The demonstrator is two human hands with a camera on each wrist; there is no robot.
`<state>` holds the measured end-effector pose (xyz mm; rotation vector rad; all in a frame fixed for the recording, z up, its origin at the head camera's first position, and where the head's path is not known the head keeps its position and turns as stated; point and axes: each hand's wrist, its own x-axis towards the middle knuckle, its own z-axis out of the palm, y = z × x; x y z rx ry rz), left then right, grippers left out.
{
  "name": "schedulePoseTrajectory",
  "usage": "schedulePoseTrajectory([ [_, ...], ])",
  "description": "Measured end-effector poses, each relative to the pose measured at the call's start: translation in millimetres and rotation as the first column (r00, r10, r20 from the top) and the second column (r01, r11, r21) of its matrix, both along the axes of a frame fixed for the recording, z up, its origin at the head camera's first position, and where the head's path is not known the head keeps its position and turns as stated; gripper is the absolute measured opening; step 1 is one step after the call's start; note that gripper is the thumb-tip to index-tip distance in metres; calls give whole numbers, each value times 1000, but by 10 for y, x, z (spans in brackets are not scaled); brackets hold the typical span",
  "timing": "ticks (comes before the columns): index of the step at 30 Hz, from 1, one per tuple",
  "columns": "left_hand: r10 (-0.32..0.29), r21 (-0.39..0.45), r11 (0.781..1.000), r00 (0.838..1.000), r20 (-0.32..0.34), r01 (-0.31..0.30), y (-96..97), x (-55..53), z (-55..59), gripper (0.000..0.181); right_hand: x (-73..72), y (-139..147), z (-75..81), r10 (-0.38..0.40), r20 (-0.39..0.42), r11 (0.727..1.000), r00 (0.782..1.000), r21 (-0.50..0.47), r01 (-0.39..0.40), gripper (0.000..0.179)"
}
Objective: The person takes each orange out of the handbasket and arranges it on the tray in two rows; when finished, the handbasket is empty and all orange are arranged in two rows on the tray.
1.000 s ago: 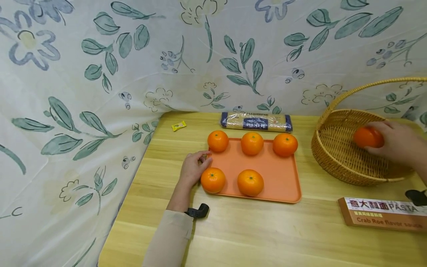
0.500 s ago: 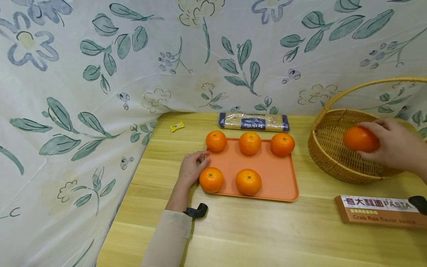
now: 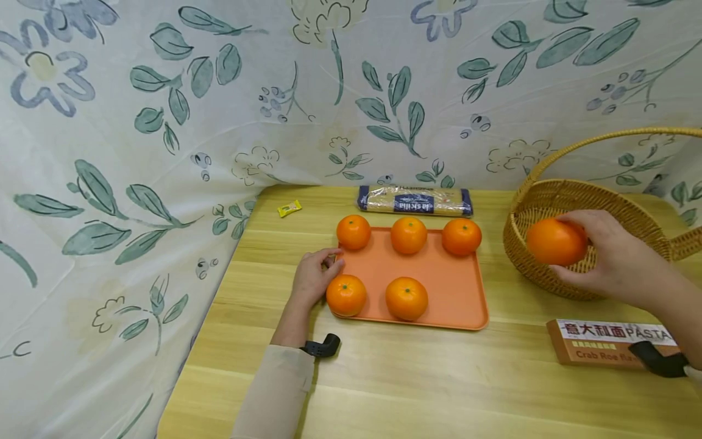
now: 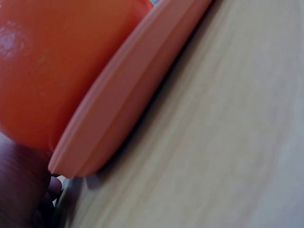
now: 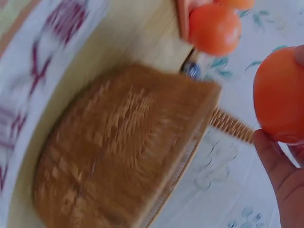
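Note:
In the head view my right hand (image 3: 609, 259) grips an orange (image 3: 556, 241) between thumb and fingers, above the left side of the wicker basket (image 3: 529, 274). The right wrist view has this orange (image 5: 280, 95) at its right edge and the basket (image 5: 118, 152), blurred, at left. An orange-pink tray (image 3: 439, 286) carries several oranges: three along its far side, two at its near side. My left hand (image 3: 314, 277) rests against the tray's left rim with loosely bent fingers, beside the near-left orange (image 3: 347, 296). That hand is mostly hidden in the left wrist view, behind an orange (image 4: 61, 61).
A pack of spaghetti (image 3: 415, 200) lies behind the tray, by the floral cloth (image 3: 307, 91). At the back left is a small yellow wrapped candy (image 3: 289, 208). A pasta box (image 3: 592, 344) lies in front of the basket, partly covered by my right wrist's camera.
My right hand has lifted the orange from inside the basket and moved it left, towards the tray. My left hand stays at the tray's rim. The head view has shifted slightly.

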<state>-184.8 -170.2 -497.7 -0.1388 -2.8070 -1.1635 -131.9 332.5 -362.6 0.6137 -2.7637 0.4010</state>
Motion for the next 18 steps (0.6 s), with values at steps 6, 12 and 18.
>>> schedulePoseTrajectory([
  [6, 2, -9, 1000, 1000, -7, -2, 0, 3, -3, 30, 153, -321, -117, -2, 26, 998, 1000, -59, 4, 96],
  [12, 3, -11, 1000, 1000, -16, -3, 2, 3, 2, 30, 234, -561, -249, 47, 73, 991, 996, -125, -37, 92],
  [18, 5, -14, 1000, 1000, -14, -5, -1, -1, 2, 30, 241, -757, -436, 71, 115, 972, 991, -230, -43, 89],
])
